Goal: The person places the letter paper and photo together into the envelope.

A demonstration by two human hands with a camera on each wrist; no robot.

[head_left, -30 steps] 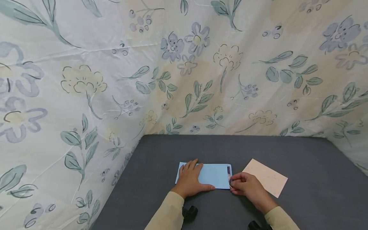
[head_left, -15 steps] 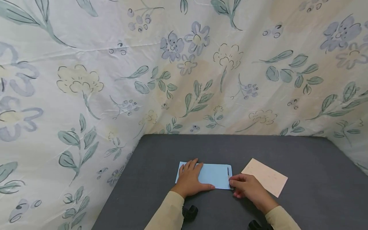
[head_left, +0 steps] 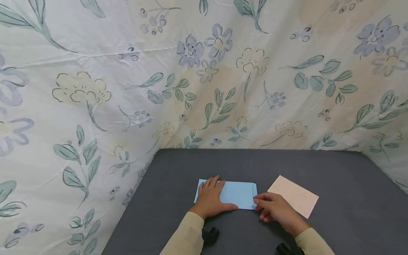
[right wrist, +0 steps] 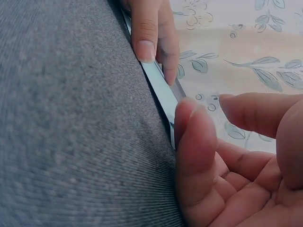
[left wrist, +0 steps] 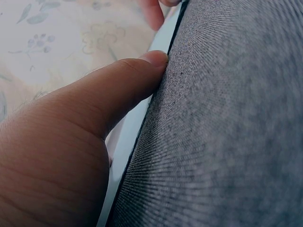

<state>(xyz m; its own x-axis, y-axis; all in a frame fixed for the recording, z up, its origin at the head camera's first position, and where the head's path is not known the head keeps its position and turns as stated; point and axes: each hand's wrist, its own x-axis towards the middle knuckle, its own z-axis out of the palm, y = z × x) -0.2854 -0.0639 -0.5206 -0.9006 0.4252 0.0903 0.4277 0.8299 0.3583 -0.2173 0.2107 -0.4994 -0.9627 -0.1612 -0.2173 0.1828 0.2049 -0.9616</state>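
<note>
A light blue envelope (head_left: 237, 194) lies flat and lengthwise on the dark grey table. My left hand (head_left: 210, 202) rests on its left part with fingers spread, and the thumb lies along the near edge. At the envelope's right end, where a narrow flap (head_left: 254, 189) shows, is my right hand (head_left: 275, 209). In the right wrist view, its fingertips (right wrist: 195, 137) are at the end of the envelope, with the thumb (right wrist: 251, 113) held apart from them. Nothing shows between thumb and fingers. The envelope's inside is hidden.
To the right, partly behind my right hand, lies a pale pink rectangular card or envelope (head_left: 296, 194), set at an angle. The grey table (head_left: 255, 163) meets a floral cloth (head_left: 207, 88) hanging at the back and sides. Black wrist mounts (head_left: 210, 236) sit by both sleeves.
The dark patterned strip at the envelope's right end has slipped out of sight inside it. My right hand's thumb and fingers have loosened there. The left hand has stayed in place.
</note>
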